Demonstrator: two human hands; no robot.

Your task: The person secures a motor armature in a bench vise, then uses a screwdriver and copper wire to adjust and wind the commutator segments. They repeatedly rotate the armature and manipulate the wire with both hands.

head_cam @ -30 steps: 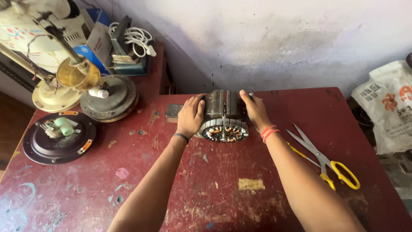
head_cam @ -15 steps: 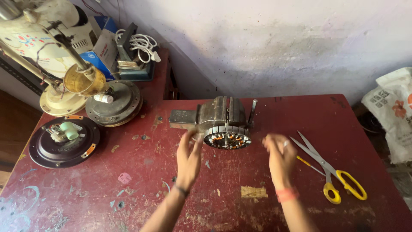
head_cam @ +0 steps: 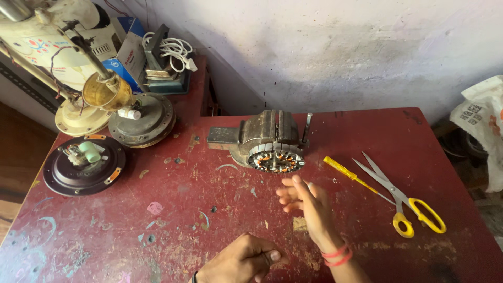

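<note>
Near the middle of the red table (head_cam: pixel 157 230), toward its back edge, a small bench vise (head_cam: pixel 262 133) is seen, and a round motor stator (head_cam: pixel 276 158) is clamped in it with its face turned toward the viewer; it seems to be held this way so that the windings can be reached from the front. The stator is a grey laminated ring with slots all round, copper-orange coils showing between them and a dark hole at the centre. In front of the vise, the right hand (head_cam: pixel 309 204) is raised with its fingers released and spread, touching nothing, just short of the stator. Nearer still, at the table's front edge, the left hand (head_cam: pixel 241 259) is loosely clenched on the surface; whether anything is enclosed in it cannot be told. To the right of the vise, a yellow-handled screwdriver (head_cam: pixel 348 173) and yellow-handled scissors (head_cam: pixel 403 202) are laid side by side, within reach of the right hand. To the left of the vise, dismantled fan housings (head_cam: pixel 141 120) and a dark round cover (head_cam: pixel 84 165) are set aside.
</note>
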